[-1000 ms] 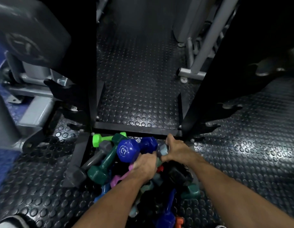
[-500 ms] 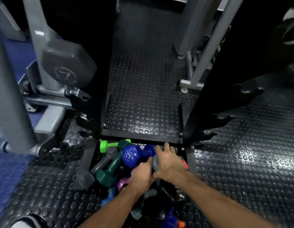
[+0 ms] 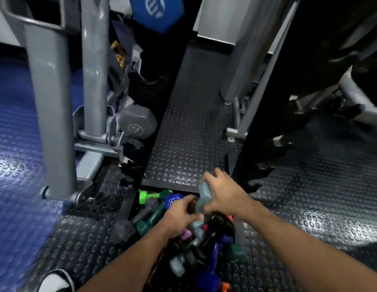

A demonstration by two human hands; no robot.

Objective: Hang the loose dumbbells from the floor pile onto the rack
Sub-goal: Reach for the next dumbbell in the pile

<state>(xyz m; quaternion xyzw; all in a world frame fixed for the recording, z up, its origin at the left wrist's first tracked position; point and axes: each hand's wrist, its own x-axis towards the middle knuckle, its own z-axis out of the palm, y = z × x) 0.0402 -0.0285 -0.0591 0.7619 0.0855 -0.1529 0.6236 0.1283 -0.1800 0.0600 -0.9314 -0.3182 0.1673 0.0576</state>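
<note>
Black rack (image 3: pixel 265 114) w/ notched uprights stands behind the floor pile (image 3: pixel 183 234) of mixed-colour dumbbells. Right hand (image 3: pixel 222 194) grips a grey-teal dumbbell (image 3: pixel 203 197), tilted, raised just above the pile; left hand (image 3: pixel 179 216) beside it, fingers curled at its lower end, hold unclear.

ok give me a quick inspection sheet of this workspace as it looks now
surface: black studded rubber floor mat.
job's things: pile of mixed-colour loose dumbbells on the floor; black rack upright behind it.
clutter: bright green dumbbell at the pile's far edge.
grippers: right hand grips a grey-teal dumbbell; left hand curled beside it, its hold unclear.
cables: nothing seen.
surroundings: grey machine frame, grey hex dumbbell, blue floor.
</note>
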